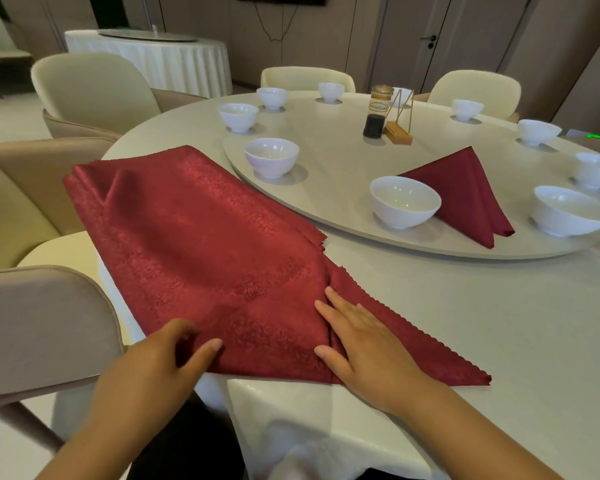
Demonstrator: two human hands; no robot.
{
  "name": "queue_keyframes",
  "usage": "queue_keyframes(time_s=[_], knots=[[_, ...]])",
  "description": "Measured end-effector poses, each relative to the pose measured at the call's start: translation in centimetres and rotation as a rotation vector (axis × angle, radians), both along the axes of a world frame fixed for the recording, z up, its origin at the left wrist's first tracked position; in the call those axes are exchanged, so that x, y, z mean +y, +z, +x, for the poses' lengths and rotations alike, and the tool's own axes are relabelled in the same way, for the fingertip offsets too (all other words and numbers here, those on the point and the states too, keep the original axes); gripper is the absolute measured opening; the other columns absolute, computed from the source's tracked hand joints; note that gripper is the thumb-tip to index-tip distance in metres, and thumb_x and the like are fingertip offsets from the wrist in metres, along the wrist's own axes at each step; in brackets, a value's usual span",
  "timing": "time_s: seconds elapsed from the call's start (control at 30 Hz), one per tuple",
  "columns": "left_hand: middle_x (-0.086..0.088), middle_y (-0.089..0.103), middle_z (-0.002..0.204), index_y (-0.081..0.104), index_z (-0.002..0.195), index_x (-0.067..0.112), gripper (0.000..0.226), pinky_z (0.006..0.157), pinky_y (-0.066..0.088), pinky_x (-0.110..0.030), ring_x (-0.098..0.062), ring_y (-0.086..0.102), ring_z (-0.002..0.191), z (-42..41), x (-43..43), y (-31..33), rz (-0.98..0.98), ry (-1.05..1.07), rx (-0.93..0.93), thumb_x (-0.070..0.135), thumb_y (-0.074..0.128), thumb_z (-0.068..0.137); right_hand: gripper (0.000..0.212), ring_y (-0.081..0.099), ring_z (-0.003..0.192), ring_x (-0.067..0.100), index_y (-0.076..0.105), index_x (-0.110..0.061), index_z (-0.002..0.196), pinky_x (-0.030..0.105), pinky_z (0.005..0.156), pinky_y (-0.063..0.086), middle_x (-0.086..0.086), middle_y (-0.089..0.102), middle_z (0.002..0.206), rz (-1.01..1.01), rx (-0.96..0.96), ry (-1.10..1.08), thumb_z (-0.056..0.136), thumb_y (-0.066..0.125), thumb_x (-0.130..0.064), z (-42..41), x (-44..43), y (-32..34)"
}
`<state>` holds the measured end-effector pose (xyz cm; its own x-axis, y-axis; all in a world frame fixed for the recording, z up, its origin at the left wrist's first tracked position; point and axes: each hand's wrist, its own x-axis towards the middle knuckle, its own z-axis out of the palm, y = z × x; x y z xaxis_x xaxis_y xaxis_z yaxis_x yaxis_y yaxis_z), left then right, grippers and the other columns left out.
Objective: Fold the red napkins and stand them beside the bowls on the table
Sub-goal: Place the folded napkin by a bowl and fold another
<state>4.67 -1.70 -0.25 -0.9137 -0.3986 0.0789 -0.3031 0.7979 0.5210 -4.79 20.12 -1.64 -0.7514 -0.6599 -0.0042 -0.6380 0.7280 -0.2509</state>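
Note:
A large red napkin [201,244] lies spread on the round table near its front-left edge, with a fold running under my hands. My left hand [160,358] pinches the napkin's near edge between thumb and curled fingers. My right hand [364,337] presses flat on the fold, fingers straight. A folded red napkin [465,192] stands on the turntable [333,157] just right of a white bowl [404,201]. Several more white bowls ring the turntable, such as one bowl [271,157] behind the spread napkin.
A dark sauce bottle [376,110] and a gold-wire holder on a wooden base [399,124] stand mid-turntable. Cream chairs [90,88] surround the table; one chair back [39,327] is close at my left. A second covered table [153,53] stands behind.

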Motion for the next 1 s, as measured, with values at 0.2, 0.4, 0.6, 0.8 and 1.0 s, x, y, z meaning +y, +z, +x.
queue_keyframes(time_s=[0.2,0.4,0.6,0.8,1.0], knots=[[-0.002,0.054,0.039,0.060,0.057,0.004,0.030,0.037,0.040,-0.016,-0.006,0.049,0.033,-0.5,-1.5,1.3,0.520,0.003,-0.139,0.020,0.065,0.082,0.104,-0.005,0.137,-0.002,0.008,-0.028,0.146,0.005,0.090,-0.026,-0.010,-0.002,0.154,0.013,0.015,-0.008,0.055,-0.015,-0.071,0.1,-0.1,0.1],[-0.012,0.066,0.053,0.065,0.070,0.000,0.008,0.045,0.051,-0.019,-0.015,0.061,0.044,-0.6,-0.6,2.3,0.734,-0.004,-0.060,-0.001,0.068,0.077,0.104,-0.004,0.142,0.005,0.009,-0.027,0.147,0.007,0.089,-0.027,-0.008,-0.001,0.155,0.022,0.035,-0.005,0.054,-0.017,-0.066,0.0,-0.2,0.0],[-0.004,0.069,0.059,0.066,0.072,0.010,0.017,0.049,0.053,-0.017,-0.014,0.065,0.049,-1.6,1.9,4.4,0.864,-0.032,0.212,-0.006,0.066,0.076,0.104,-0.002,0.141,0.005,0.010,-0.027,0.147,0.011,0.098,-0.020,-0.009,0.001,0.155,0.042,0.029,0.030,0.055,-0.016,-0.068,-0.1,-0.2,0.1],[0.003,0.066,0.052,0.071,0.052,0.020,0.036,0.051,0.052,-0.016,-0.005,0.060,0.048,-3.7,5.4,6.9,0.911,-0.229,0.321,-0.007,0.065,0.076,0.046,0.015,0.128,-0.009,0.035,-0.021,0.139,-0.006,0.093,-0.007,-0.009,0.027,0.148,-0.228,-0.190,0.036,0.093,0.044,-0.020,-1.4,2.3,1.9],[0.009,0.052,0.041,0.065,0.060,0.016,0.024,0.046,0.040,-0.013,-0.001,0.043,0.041,-6.1,10.4,7.9,0.834,-0.490,0.237,-0.002,0.067,0.076,0.074,0.040,0.124,0.004,0.048,-0.022,0.130,0.008,0.101,0.020,-0.008,0.047,0.135,-0.229,-0.073,-0.034,0.066,0.027,-0.050,-2.2,5.8,0.3]])
